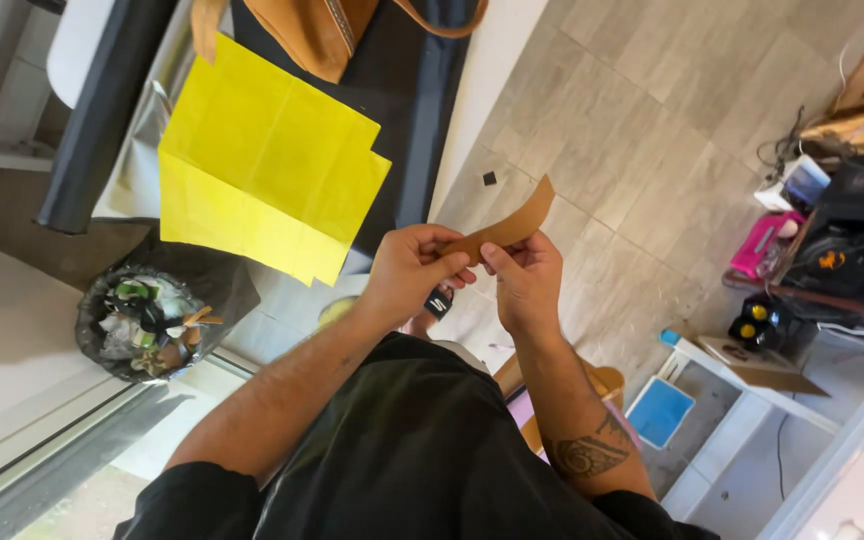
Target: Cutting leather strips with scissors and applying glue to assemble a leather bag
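Observation:
A curved strip of tan leather point(514, 224) is pinched between both my hands in the middle of the view. My left hand point(410, 272) grips its lower end with thumb and fingers. My right hand point(526, 282) holds the strip just beside the left, fingertips touching it. The strip's free end points up and to the right over the grey tiled floor point(652, 130).
A folded yellow sheet point(267, 160) lies on a dark cloth point(407, 70) under a tan leather bag point(317, 30). A black-lined rubbish bin point(152, 320) with scraps stands at the left. A blue-lidded box point(660, 410), white stool and cluttered tools sit at the right.

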